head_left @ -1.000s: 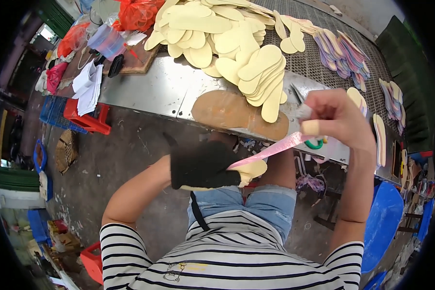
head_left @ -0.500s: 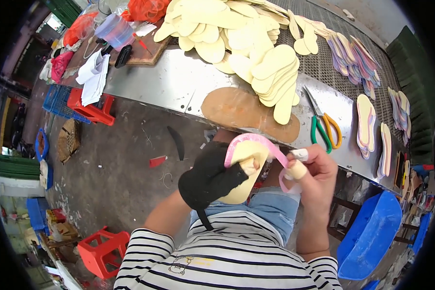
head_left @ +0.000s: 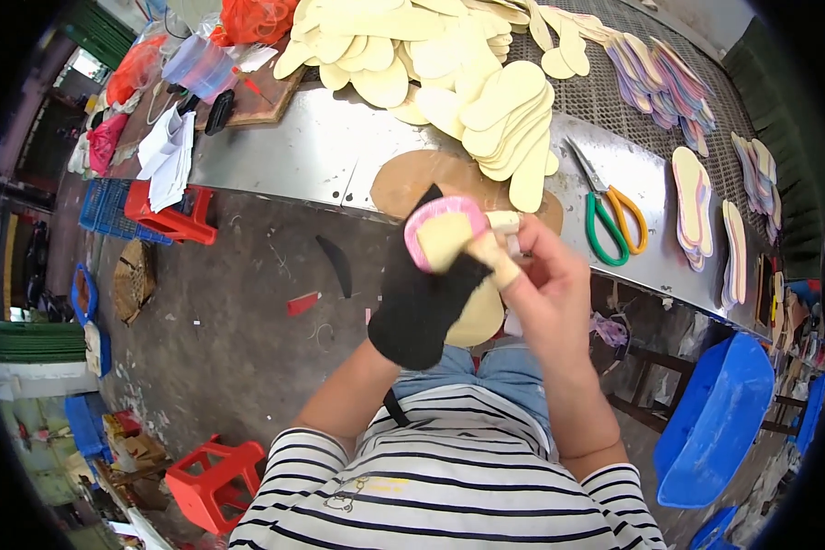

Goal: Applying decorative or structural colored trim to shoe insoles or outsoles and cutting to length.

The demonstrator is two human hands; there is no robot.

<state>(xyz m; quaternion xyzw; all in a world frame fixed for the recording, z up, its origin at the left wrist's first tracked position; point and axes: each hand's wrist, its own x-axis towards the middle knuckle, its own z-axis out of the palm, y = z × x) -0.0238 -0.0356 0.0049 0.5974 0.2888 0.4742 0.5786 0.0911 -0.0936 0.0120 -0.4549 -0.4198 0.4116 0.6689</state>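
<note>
My left hand (head_left: pixel 420 316), in a black glove with a bare thumb tip, grips a cream insole (head_left: pixel 445 236) above my lap. A pink strip (head_left: pixel 415 229) curves round the insole's far end. At the strip's right side, my right hand (head_left: pixel 552 284) has its taped thumb and forefinger closed together, pressing the strip against the insole edge. Part of the insole's lower end shows below the glove; its middle is hidden by the hands. Just beyond them, a brown sole-shaped board (head_left: pixel 403 179) lies on the metal table edge (head_left: pixel 284 151).
Cream insoles (head_left: pixel 513 119) are heaped on the table's far side. Scissors (head_left: pixel 605 190) with green and orange handles lie to the right, near finished-looking edged insoles (head_left: pixel 692 197). A blue tub (head_left: pixel 715 422) stands at lower right, red stools (head_left: pixel 215 486) at left.
Both hands have moved up and away from my body with the insole. My right hand has come in from the right, against the insole; the strip's loose loop no longer shows.
</note>
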